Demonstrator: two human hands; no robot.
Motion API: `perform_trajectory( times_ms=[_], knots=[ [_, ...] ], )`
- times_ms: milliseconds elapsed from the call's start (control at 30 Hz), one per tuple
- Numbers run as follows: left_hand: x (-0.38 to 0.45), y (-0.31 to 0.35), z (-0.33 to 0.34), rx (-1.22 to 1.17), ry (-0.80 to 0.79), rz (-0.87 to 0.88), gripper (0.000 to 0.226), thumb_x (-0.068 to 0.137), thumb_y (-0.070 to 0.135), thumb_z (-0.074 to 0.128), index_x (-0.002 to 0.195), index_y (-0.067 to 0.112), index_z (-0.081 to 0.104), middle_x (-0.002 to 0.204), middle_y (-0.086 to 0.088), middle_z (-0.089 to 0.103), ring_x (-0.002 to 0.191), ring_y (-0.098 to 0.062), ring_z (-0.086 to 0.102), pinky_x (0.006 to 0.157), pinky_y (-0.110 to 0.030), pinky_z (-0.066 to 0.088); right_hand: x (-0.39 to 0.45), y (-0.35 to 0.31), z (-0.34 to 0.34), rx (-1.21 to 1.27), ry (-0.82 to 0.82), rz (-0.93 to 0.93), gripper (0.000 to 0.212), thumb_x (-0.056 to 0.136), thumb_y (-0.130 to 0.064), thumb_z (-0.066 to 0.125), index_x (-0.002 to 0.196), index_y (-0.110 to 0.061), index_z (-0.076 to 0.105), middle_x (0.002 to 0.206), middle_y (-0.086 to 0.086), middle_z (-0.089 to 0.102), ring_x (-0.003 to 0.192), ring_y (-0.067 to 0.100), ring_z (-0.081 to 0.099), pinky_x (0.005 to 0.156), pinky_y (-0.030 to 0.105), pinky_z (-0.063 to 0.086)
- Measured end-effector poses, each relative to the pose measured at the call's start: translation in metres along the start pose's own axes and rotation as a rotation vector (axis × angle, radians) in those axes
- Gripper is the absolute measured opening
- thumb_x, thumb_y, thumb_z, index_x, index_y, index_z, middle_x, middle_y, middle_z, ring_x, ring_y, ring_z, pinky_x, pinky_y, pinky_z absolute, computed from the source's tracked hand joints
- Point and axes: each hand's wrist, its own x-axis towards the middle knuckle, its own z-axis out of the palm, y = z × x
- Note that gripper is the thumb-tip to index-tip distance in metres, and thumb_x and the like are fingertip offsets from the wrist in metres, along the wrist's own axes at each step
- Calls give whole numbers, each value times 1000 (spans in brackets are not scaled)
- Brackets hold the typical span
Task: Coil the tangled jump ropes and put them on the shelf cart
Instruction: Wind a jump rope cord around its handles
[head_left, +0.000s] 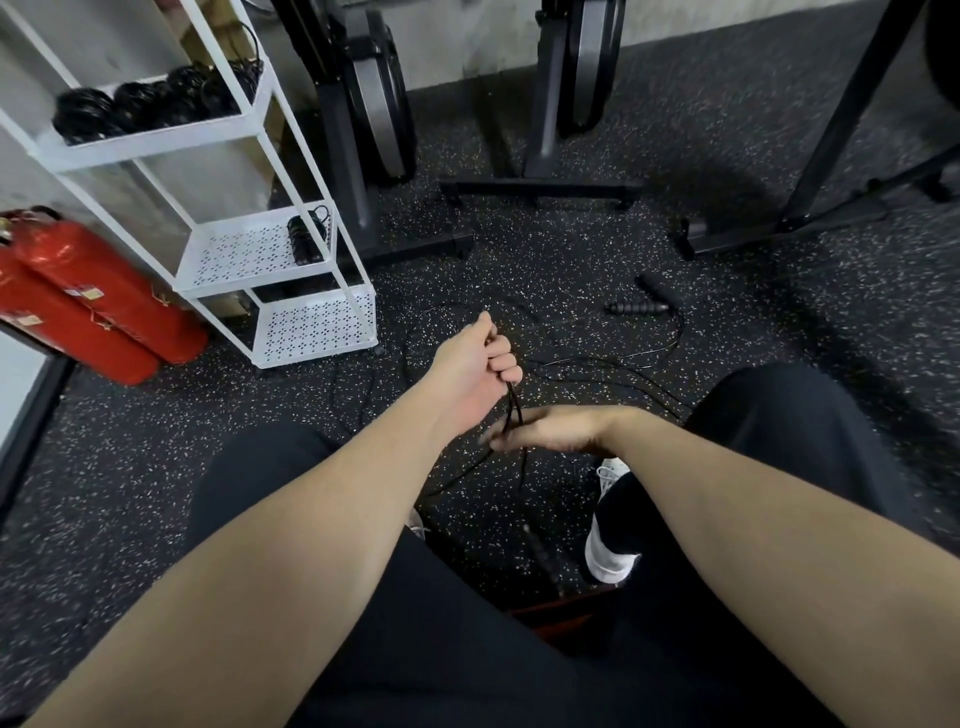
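Observation:
My left hand (480, 366) grips a thin black jump rope (514, 410) with curled fingers, and the strands hang down from the fist. Just below it, my right hand (545, 428) is blurred, its fingers stretched out flat against the hanging strands. More loose black cord (587, 364) sprawls over the speckled floor, running to two black handles (639, 306) at the right. Another handle (543, 558) lies between my legs. The white shelf cart (249, 140) stands at the left, with several coiled ropes (140, 106) on its top shelf and one coiled rope (306, 236) on the middle shelf.
Two red fire extinguishers (88, 306) lie on the floor left of the cart. Black exercise-machine stands (540, 189) line the wall behind the ropes, with another frame (810, 208) at the right. My black-trousered legs and a white shoe (610, 556) fill the lower part of the view.

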Motion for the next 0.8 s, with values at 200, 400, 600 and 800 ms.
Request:
perform_trajectory(
  times_ms=[200, 400, 600, 800],
  knots=[
    [7, -2, -8, 163, 62, 81, 50, 109, 53, 33, 109, 10, 60, 96, -8, 76, 87, -24, 70, 84, -38, 53, 3, -11, 2, 374, 145, -135, 53, 111, -45, 27, 69, -19, 46, 93, 4, 79, 112, 33, 68, 110, 42, 41],
    [15, -39, -34, 688, -116, 14, 97, 83, 94, 18, 110, 16, 69, 73, 3, 69, 72, -20, 63, 74, -32, 48, -12, -25, -21, 1162, 268, -377, 56, 109, -40, 34, 56, -22, 38, 51, -4, 31, 56, 19, 42, 73, 37, 48],
    [-5, -52, -23, 1094, -245, 56, 55, 102, 68, 32, 87, 21, 57, 72, 6, 60, 76, -15, 58, 88, -37, 48, -21, -19, -38, 1666, 438, -399, 50, 107, -47, 40, 64, -21, 45, 60, -5, 41, 58, 14, 45, 70, 33, 51],
    [-5, -37, -2, 556, -164, 0, 34, 110, 42, 37, 97, 16, 54, 60, 8, 30, 53, -10, 27, 61, -28, 34, -9, 2, -32, 1209, 353, -229, 63, 103, -52, 18, 136, -12, 55, 127, 13, 68, 118, 29, 58, 104, 52, 42]
  ],
)
